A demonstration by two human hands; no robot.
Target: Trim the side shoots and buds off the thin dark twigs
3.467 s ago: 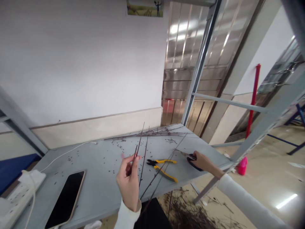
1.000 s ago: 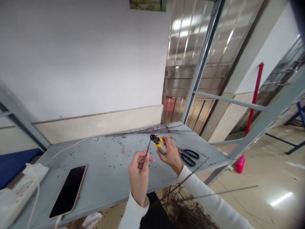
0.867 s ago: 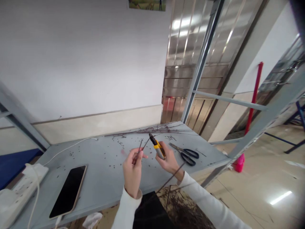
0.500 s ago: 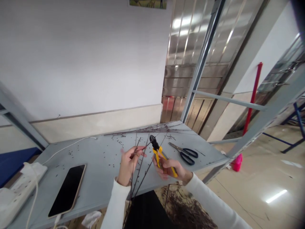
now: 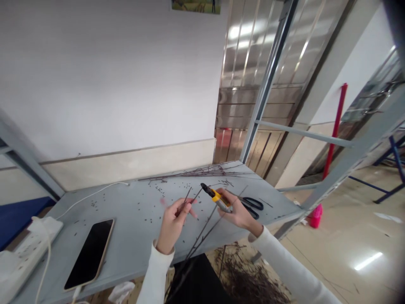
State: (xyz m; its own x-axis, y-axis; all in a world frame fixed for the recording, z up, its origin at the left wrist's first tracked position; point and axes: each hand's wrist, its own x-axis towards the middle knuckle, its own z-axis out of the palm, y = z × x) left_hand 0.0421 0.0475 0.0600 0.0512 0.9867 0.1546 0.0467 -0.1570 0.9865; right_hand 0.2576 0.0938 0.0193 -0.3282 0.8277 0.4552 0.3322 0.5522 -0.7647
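My left hand [image 5: 175, 219] is closed in a pinch on thin dark twigs [image 5: 196, 195], whose ends stick up past the fingertips. In my right hand [image 5: 236, 213] is a pair of yellow and grey diagonal cutters [image 5: 217, 197], gripped by the handles. The black jaws point left and lie close to the tip of a held twig; whether they touch it I cannot tell. Longer budded twigs [image 5: 202, 234] slant from the lap up between the two hands. Behind my right hand, scissors with dark handles [image 5: 253, 203] lie on the grey table, partly covered.
Along the back of the table [image 5: 126, 228] lies a bundle of long twigs [image 5: 196, 172]. Small dark bits are scattered about. A phone [image 5: 90, 253] and a white power strip [image 5: 34, 249] are at left. Twig clippings [image 5: 253, 278] heap below the front edge.
The cutters have swung from upright to nearly level, pointing left, as my right hand turned and rose. My left hand moved slightly right. The long twigs now lean further right.
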